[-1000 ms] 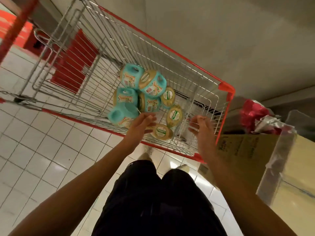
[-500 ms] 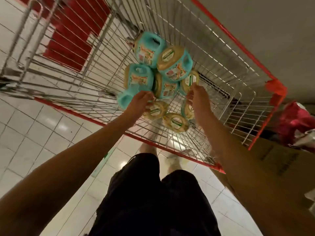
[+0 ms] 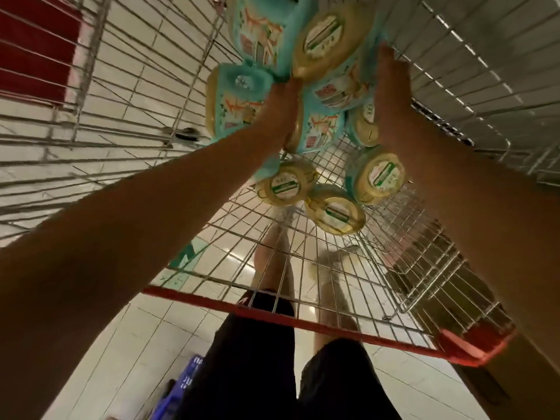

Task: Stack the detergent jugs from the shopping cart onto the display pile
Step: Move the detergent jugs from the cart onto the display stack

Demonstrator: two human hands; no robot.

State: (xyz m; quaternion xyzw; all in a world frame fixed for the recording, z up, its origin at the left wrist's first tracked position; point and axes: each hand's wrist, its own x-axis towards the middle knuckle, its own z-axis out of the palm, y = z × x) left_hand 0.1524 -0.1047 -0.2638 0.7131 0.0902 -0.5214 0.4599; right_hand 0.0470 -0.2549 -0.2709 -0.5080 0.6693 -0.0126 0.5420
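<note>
Pale, glossy square floor tiles reflect overhead light; a green floor mark lies ahead; a blue crate sits nearby; a cardboard box stands right.

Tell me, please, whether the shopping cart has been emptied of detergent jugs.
Not empty: several detergent jugs lie in the shopping cart, with the left hand and right hand among them.
</note>
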